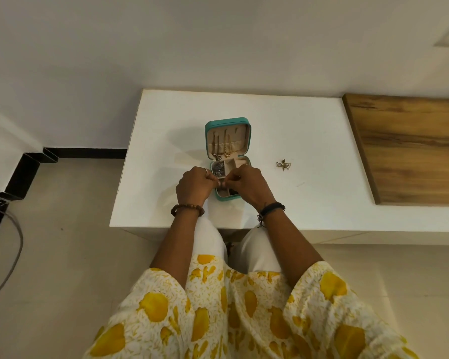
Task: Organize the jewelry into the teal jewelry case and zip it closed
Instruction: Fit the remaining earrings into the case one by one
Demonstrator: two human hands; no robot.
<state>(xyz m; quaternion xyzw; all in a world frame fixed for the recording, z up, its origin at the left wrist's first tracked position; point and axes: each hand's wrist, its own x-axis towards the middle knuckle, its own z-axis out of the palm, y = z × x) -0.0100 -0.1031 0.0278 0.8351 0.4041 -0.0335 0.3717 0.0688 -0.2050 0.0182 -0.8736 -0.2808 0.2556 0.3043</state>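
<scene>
The teal jewelry case lies open on the white table, lid propped up toward the wall. Necklaces hang from hooks inside the lid. Silvery pieces fill the base's far-left compartment. My left hand and my right hand meet over the base, fingertips pinching a small item between them; it is too small to identify. Both hands hide much of the base. A pair of gold earrings lies loose on the table to the right of the case.
A wooden panel covers the table's right part. The white wall stands behind the table. My knees in white trousers are at the table's near edge. Cables and a dark object lie on the floor at far left.
</scene>
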